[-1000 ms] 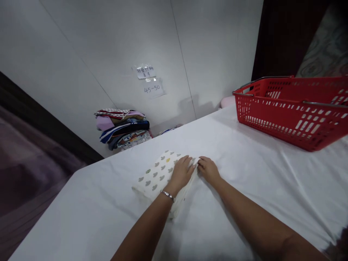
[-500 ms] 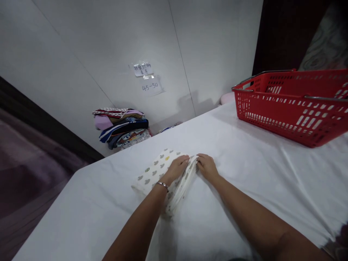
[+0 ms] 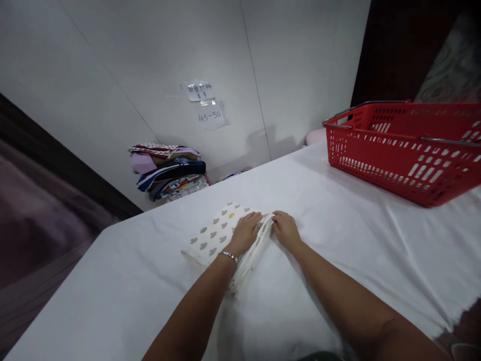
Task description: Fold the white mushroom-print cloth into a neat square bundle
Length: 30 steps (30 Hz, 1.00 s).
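A white cloth printed with grey mouse-head shapes lies folded on the white-covered table, with a yellow and a green figure among the grey ones. My left hand rests on top of it, fingers stretched toward the fold; its thumb is hidden. At the cloth's upper right corner, my right hand pinches the layered edge between thumb and fingers. Several layers bunch along the side between my hands and run down toward me. A silver bracelet circles my left wrist.
A red shopping basket with metal handles stands at the right. Past the table's far edge is a stack of folded clothes. Handwritten paper signs are taped to the wall. Part of a pink object shows behind the table.
My left hand has slid slightly along the cloth and lies flatter on it. The bunched layers between the hands look more pressed together. My right hand keeps its hold; the view has shifted a little.
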Available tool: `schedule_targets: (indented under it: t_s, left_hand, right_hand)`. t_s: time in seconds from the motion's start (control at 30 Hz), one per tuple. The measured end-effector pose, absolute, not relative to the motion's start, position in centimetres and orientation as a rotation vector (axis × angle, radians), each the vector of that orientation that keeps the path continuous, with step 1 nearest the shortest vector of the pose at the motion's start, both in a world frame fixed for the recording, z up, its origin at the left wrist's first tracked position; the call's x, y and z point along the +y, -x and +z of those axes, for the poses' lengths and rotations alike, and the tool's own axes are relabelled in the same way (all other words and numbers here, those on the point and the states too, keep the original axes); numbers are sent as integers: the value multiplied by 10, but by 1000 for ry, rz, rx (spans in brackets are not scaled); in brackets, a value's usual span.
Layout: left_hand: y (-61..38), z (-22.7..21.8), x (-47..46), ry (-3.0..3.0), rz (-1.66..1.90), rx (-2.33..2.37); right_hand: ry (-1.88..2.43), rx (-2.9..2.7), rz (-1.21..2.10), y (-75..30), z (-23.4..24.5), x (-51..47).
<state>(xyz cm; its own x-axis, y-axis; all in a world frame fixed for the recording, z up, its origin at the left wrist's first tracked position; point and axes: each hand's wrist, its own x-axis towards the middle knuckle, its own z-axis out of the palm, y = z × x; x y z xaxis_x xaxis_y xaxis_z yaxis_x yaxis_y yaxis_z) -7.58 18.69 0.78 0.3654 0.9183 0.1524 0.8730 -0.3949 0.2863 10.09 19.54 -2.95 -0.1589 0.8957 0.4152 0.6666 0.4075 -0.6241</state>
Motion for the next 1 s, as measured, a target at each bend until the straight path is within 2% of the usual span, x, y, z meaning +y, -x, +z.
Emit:
schedule_targets:
  t_s: [0.5,0.87,1.0]
  left_hand:
    - [73,7,188,-2473,246,1716]
    - [73,22,168,-2315,353,1704]
    - [71,16,135,-2471,296,1666]
  right_hand:
    - [1373,-1945,399,-102,-30,198]
    - [1247,-1485,803,-105,-42,203]
    - [1169,-1647,721,-103,-42,203]
